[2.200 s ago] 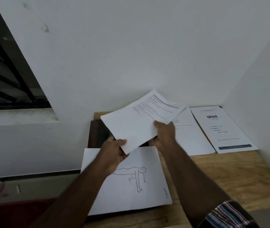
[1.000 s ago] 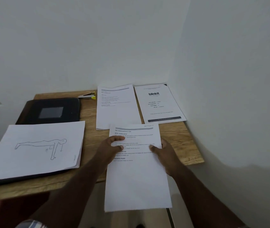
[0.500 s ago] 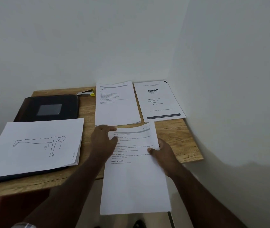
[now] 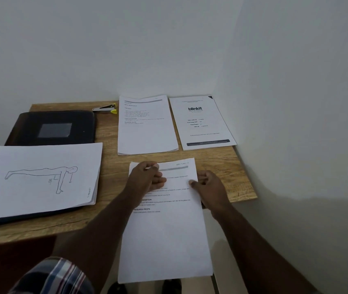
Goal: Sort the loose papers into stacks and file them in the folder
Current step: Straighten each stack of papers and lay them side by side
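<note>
Head view: a wooden table (image 4: pixel 221 166) stands in a corner of white walls; a printed sheet (image 4: pixel 166 230) lies at its near right edge, its far part on the wood, its near part hanging past the edge toward the person; the left hand (image 4: pixel 145 179) rests on the sheet's far left corner, fingers curled and pressed together, the fingertips (image 4: pixel 161 181) lying on the paper; the right hand (image 4: pixel 209 185) is at the sheet's right edge, thumb on the paper, fingers bent and close together beside the edge, and whether they reach under the sheet I cannot tell; just beyond lies a stack of text pages (image 4: pixel 146 126), and right of it, against the wall, a page headed "blinkit" (image 4: pixel 202 122); on the left a stack of drawing pages (image 4: pixel 39 177), showing a figure in a push-up pose, rests on the dark open folder (image 4: pixel 52 128); a stapler (image 4: pixel 105 108) sits at the far edge between folder and text pages; a plaid sleeve (image 4: pixel 56 276) shows near left.
</note>
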